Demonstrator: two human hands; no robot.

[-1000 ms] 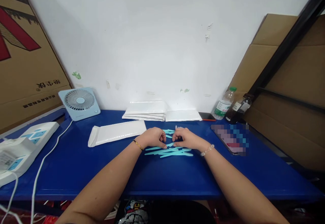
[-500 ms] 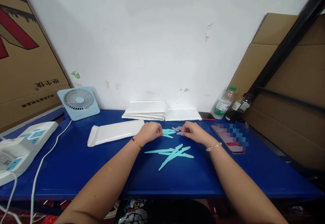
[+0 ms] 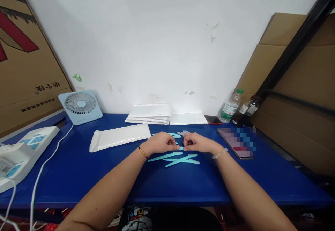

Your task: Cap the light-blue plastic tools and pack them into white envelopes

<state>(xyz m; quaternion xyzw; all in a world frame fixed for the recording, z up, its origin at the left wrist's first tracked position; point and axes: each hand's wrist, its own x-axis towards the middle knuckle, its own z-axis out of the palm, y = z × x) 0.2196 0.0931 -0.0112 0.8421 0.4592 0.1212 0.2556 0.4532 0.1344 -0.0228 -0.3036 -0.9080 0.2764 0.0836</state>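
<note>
Near the middle of the blue table, my left hand [image 3: 165, 143] and my right hand [image 3: 193, 143] are close together, fingers closed. Between their fingertips shows a short turquoise piece [image 3: 181, 148], held at both ends; most of it is hidden. Just in front of the hands, several turquoise sticks [image 3: 183, 159] with pale ends lie crossed. More turquoise sticks [image 3: 175, 134] lie behind my left hand, partly covered by it. Small translucent pieces [image 3: 183, 132] lie behind the gap between the hands.
White padded envelopes [image 3: 149, 114] are stacked by the wall, and another [image 3: 121, 136] lies left. A fan [image 3: 81, 106] and power strip [image 3: 28, 154] occupy the left. Phones [image 3: 234, 143] [image 3: 213, 120] and two bottles [image 3: 230, 109] [image 3: 246, 111] are right.
Both hands have moved nearer the table's front edge, and my left hand has shifted right. One turquoise stick has left the front pile, and a turquoise piece is now between my fingertips.
</note>
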